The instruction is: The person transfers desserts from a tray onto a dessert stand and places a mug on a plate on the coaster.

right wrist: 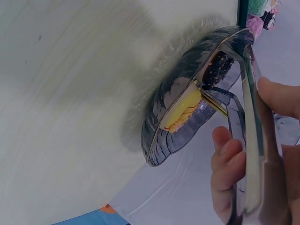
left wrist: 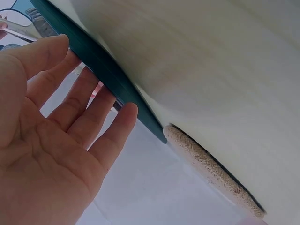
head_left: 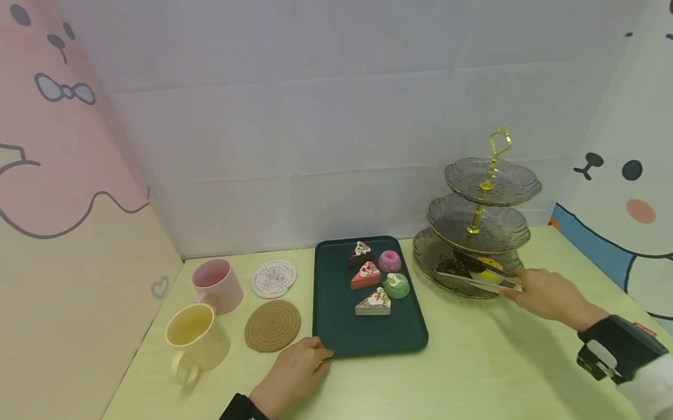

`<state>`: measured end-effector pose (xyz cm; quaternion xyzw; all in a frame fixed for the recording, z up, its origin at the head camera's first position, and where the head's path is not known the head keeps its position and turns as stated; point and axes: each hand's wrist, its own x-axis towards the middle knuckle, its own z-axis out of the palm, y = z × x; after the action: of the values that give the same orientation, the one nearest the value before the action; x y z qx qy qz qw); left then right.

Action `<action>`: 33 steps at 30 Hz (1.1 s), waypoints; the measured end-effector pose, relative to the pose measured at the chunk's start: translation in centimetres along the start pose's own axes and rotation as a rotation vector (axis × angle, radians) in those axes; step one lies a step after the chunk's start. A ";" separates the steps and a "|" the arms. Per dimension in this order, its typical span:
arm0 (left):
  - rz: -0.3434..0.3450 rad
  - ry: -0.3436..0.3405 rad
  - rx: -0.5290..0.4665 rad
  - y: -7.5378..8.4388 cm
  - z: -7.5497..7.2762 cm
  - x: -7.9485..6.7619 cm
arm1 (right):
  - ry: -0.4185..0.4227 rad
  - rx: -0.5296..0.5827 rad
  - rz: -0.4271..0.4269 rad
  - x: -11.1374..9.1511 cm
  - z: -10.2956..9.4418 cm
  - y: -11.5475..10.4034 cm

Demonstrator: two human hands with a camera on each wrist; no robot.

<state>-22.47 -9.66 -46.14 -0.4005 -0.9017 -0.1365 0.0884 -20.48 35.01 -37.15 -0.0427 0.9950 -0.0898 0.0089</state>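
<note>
My right hand (head_left: 549, 298) holds metal tongs (right wrist: 253, 136), whose tips reach over the bottom plate of a three-tier glass stand (head_left: 480, 222). On that plate sit a dark chocolate-looking cake (right wrist: 218, 68) and a yellow piece (right wrist: 183, 110) with red lines. The tong tips are beside the dark one; whether they grip it I cannot tell. My left hand (head_left: 295, 368) touches the near left corner of a dark green tray (head_left: 342, 335), fingers loosely extended. Three cake slices, a pink ring doughnut (head_left: 389, 261) and a green round cake (head_left: 396, 286) lie on the tray.
To the left stand a pink mug (head_left: 218, 287) and a yellow mug (head_left: 198, 338). Between them and the tray lie a white speckled coaster (head_left: 274, 278) and a brown woven coaster (head_left: 272, 325). Printed walls enclose the light table (head_left: 378, 396).
</note>
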 end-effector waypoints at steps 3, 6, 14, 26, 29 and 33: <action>0.002 -0.002 -0.003 0.0 0.0 0.0 | 0.017 -0.008 -0.002 -0.3 -0.3 -0.1; -0.001 -0.002 -0.002 -0.1 0.0 -0.1 | 0.033 -0.016 -0.009 -0.4 -0.5 -0.2; -0.001 -0.014 -0.010 -0.1 0.0 -0.2 | 0.036 0.052 0.011 -1.7 -1.0 -0.6; -0.006 -0.009 0.009 0.1 -0.2 -0.1 | -0.007 0.114 -0.132 -1.7 -0.9 -6.3; -0.010 -0.019 0.007 0.1 -0.1 -0.1 | 0.023 0.071 -0.214 -1.0 -0.5 -7.9; -0.016 -0.025 0.005 0.2 -0.1 -0.1 | 0.099 -0.079 -0.334 0.0 0.3 -9.2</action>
<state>-22.25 -9.67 -46.09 -0.3945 -0.9064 -0.1300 0.0770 -19.73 25.91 -35.80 -0.2032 0.9761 -0.0528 -0.0567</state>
